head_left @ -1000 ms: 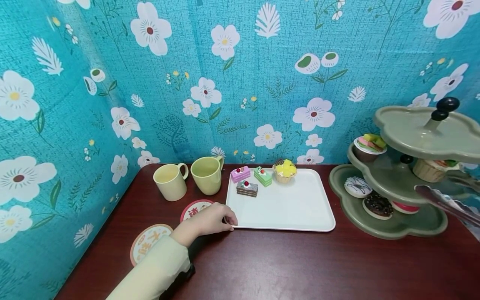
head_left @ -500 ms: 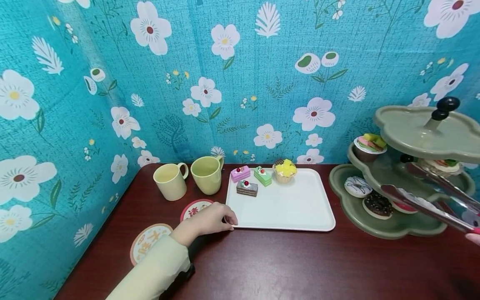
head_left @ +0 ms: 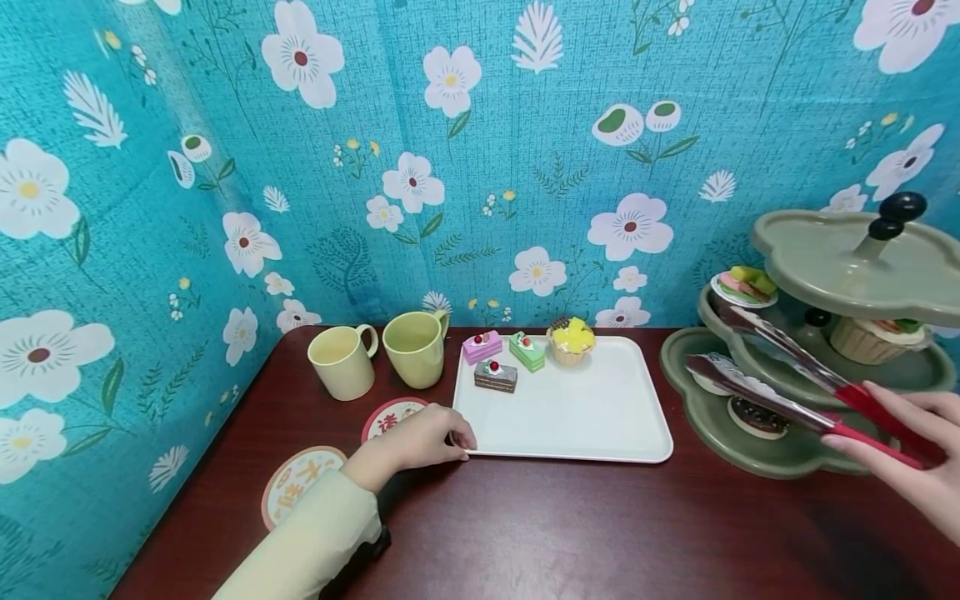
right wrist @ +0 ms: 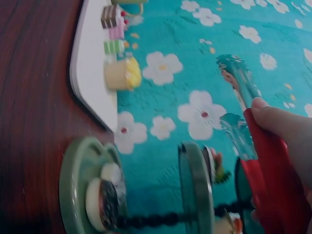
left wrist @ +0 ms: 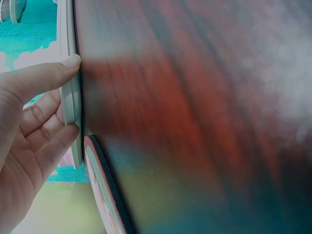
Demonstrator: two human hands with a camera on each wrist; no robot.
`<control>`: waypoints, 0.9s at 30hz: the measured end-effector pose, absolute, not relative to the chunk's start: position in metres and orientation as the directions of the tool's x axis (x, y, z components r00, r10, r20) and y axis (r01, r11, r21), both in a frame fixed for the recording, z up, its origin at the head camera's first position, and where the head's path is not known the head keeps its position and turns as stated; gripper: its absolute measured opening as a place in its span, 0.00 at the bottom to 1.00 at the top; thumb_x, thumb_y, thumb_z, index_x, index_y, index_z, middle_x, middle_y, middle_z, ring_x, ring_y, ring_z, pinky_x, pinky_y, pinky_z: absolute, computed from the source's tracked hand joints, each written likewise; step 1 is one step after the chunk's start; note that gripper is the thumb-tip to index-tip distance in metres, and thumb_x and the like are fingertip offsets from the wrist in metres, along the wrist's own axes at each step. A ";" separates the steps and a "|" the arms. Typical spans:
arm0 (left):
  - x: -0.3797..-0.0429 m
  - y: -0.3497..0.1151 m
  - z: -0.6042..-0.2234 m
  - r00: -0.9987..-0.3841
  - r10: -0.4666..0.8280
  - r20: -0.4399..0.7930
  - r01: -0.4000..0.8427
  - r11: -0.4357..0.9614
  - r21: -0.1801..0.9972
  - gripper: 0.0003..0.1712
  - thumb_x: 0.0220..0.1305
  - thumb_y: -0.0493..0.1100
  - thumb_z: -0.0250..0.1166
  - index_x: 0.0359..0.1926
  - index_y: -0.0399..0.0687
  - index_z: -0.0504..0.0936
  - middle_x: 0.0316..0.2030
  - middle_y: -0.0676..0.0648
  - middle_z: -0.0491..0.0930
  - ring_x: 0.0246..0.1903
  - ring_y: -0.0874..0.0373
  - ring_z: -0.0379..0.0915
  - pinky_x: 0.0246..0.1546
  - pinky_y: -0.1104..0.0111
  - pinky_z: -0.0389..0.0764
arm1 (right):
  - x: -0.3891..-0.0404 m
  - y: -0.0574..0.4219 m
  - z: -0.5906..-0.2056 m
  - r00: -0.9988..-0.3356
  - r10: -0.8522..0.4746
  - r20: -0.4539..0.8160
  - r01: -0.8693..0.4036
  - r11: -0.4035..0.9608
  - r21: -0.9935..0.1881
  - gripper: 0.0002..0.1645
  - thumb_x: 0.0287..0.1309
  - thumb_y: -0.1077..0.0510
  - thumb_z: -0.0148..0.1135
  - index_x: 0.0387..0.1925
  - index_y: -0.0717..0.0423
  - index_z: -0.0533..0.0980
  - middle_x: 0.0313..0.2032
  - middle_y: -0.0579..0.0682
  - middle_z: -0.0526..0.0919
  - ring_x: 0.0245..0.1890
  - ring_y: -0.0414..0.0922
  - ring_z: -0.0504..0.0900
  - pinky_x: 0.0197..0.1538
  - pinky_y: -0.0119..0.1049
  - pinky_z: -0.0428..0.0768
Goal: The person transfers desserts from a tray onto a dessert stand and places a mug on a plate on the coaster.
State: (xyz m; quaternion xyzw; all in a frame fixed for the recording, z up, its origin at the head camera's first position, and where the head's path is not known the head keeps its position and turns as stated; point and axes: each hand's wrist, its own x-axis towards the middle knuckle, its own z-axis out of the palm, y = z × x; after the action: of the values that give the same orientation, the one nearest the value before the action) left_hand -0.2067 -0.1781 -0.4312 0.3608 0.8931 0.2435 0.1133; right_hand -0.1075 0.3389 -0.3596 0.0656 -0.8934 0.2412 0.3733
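My left hand [head_left: 431,437] grips the white tray [head_left: 570,425] at its front left corner, thumb and fingertips on the rim, as the left wrist view also shows. On the tray sit a purple cake slice [head_left: 482,347], a green cake slice [head_left: 527,352], a chocolate cake slice [head_left: 496,377] and a yellow-topped cupcake [head_left: 572,342]. My right hand [head_left: 915,450] holds metal tongs [head_left: 780,404] by their red handles. The tong arms are spread, nothing between their tips, and overlap the green tiered stand [head_left: 780,458] in the head view.
On the stand are a chocolate donut [head_left: 757,419], a fruit-topped cup [head_left: 742,287] and a cupcake [head_left: 870,340]. Two mugs, one pale yellow [head_left: 342,367] and one green [head_left: 415,354], stand behind two round coasters [head_left: 300,483]. Flowered blue cloth rises behind the table.
The tongs have moved left across the front of the stand, bringing my right hand into the head view. My left hand stays on the tray corner.
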 end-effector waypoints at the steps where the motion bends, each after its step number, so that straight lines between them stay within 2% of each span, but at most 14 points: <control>1: -0.207 -0.178 -0.431 -0.715 0.699 -0.029 0.588 0.623 0.516 0.05 0.60 0.34 0.74 0.36 0.47 0.89 0.30 0.58 0.83 0.33 0.69 0.76 0.40 0.73 0.80 | -0.110 0.333 -0.359 -0.691 0.034 0.722 -0.330 0.874 -0.356 0.68 0.40 0.14 0.61 0.52 0.75 0.79 0.38 0.60 0.78 0.43 0.17 0.58 0.36 0.15 0.56; 2: -0.206 -0.178 -0.431 -0.716 0.698 -0.031 0.586 0.624 0.516 0.05 0.60 0.34 0.74 0.36 0.47 0.89 0.30 0.57 0.83 0.33 0.69 0.76 0.40 0.73 0.80 | -0.112 0.328 -0.358 -0.692 0.008 0.721 -0.340 0.878 -0.336 0.70 0.38 0.11 0.56 0.53 0.74 0.79 0.37 0.59 0.77 0.42 0.22 0.63 0.36 0.17 0.55; 4: -0.207 -0.178 -0.432 -0.716 0.698 -0.033 0.585 0.624 0.518 0.05 0.60 0.34 0.74 0.36 0.47 0.89 0.30 0.57 0.83 0.33 0.69 0.76 0.40 0.72 0.80 | -0.113 0.319 -0.356 -0.724 -0.018 0.690 -0.320 0.895 -0.312 0.68 0.39 0.14 0.60 0.56 0.72 0.79 0.38 0.59 0.76 0.38 0.33 0.68 0.32 0.20 0.57; 6: -0.207 -0.178 -0.432 -0.715 0.698 -0.033 0.584 0.623 0.520 0.05 0.60 0.34 0.74 0.36 0.47 0.89 0.31 0.57 0.83 0.33 0.69 0.76 0.40 0.72 0.80 | -0.115 0.311 -0.354 -0.770 -0.038 0.636 -0.281 0.916 -0.286 0.64 0.41 0.19 0.68 0.59 0.70 0.77 0.40 0.66 0.76 0.36 0.47 0.71 0.29 0.24 0.60; 8: -0.208 -0.178 -0.432 -0.715 0.699 -0.033 0.583 0.621 0.524 0.05 0.60 0.33 0.74 0.36 0.47 0.89 0.31 0.56 0.83 0.33 0.68 0.76 0.40 0.72 0.80 | -0.118 0.303 -0.355 -0.814 -0.051 0.578 -0.246 0.933 -0.264 0.59 0.41 0.27 0.77 0.62 0.69 0.76 0.42 0.67 0.75 0.33 0.59 0.70 0.25 0.30 0.62; 12: -0.207 -0.178 -0.432 -0.714 0.699 -0.035 0.580 0.619 0.529 0.05 0.60 0.33 0.74 0.36 0.47 0.89 0.30 0.56 0.83 0.33 0.68 0.76 0.40 0.72 0.80 | -0.131 0.290 -0.362 -0.850 -0.097 0.518 -0.266 0.928 -0.262 0.56 0.40 0.38 0.84 0.64 0.68 0.74 0.42 0.65 0.76 0.32 0.58 0.74 0.24 0.39 0.68; 16: -0.206 -0.179 -0.431 -0.719 0.694 -0.045 0.573 0.628 0.527 0.05 0.61 0.33 0.74 0.36 0.47 0.89 0.31 0.56 0.83 0.33 0.68 0.76 0.40 0.72 0.80 | -0.146 0.282 -0.378 -0.850 -0.155 0.503 -0.335 0.897 -0.289 0.54 0.41 0.41 0.84 0.64 0.68 0.75 0.41 0.59 0.76 0.30 0.51 0.73 0.24 0.38 0.68; 19: -0.206 -0.178 -0.434 -0.720 0.691 -0.063 0.563 0.635 0.529 0.05 0.61 0.34 0.74 0.37 0.48 0.89 0.31 0.56 0.84 0.33 0.68 0.76 0.40 0.72 0.80 | -0.152 0.275 -0.388 -0.855 -0.184 0.484 -0.359 0.885 -0.298 0.50 0.41 0.42 0.85 0.59 0.70 0.78 0.41 0.57 0.76 0.32 0.50 0.74 0.26 0.40 0.73; 21: -0.206 -0.177 -0.437 -0.722 0.689 -0.069 0.559 0.638 0.530 0.05 0.62 0.34 0.74 0.37 0.48 0.89 0.32 0.56 0.84 0.33 0.68 0.76 0.41 0.73 0.80 | -0.154 0.270 -0.393 -0.868 -0.191 0.459 -0.353 0.886 -0.300 0.48 0.41 0.42 0.84 0.57 0.70 0.79 0.42 0.59 0.77 0.35 0.54 0.77 0.29 0.45 0.78; 23: -0.206 -0.177 -0.438 -0.721 0.690 -0.064 0.562 0.637 0.528 0.05 0.62 0.34 0.74 0.37 0.48 0.89 0.32 0.56 0.84 0.33 0.68 0.76 0.41 0.73 0.80 | -0.157 0.265 -0.397 -0.877 -0.198 0.437 -0.344 0.895 -0.285 0.47 0.42 0.40 0.83 0.55 0.69 0.80 0.44 0.61 0.79 0.39 0.58 0.79 0.34 0.54 0.81; 25: -0.207 -0.177 -0.438 -0.725 0.687 -0.056 0.565 0.639 0.523 0.05 0.61 0.35 0.74 0.37 0.48 0.89 0.32 0.56 0.84 0.33 0.68 0.76 0.41 0.73 0.80 | -0.161 0.261 -0.401 -0.893 -0.204 0.402 -0.333 0.899 -0.283 0.46 0.45 0.38 0.81 0.55 0.69 0.80 0.47 0.64 0.78 0.41 0.61 0.80 0.36 0.60 0.81; 27: -0.207 -0.178 -0.436 -0.727 0.685 -0.050 0.567 0.639 0.519 0.05 0.61 0.34 0.74 0.37 0.48 0.89 0.32 0.55 0.84 0.33 0.68 0.76 0.41 0.72 0.80 | -0.165 0.259 -0.405 -0.903 -0.205 0.376 -0.322 0.904 -0.280 0.45 0.48 0.37 0.79 0.56 0.67 0.80 0.50 0.65 0.77 0.43 0.64 0.80 0.37 0.62 0.80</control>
State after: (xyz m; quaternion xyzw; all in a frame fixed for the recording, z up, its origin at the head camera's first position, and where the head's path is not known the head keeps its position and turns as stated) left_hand -0.2073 -0.1779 -0.4364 0.3490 0.8971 0.2418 0.1221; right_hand -0.1646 0.2586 -0.4046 0.1373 -0.9606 0.1703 0.1716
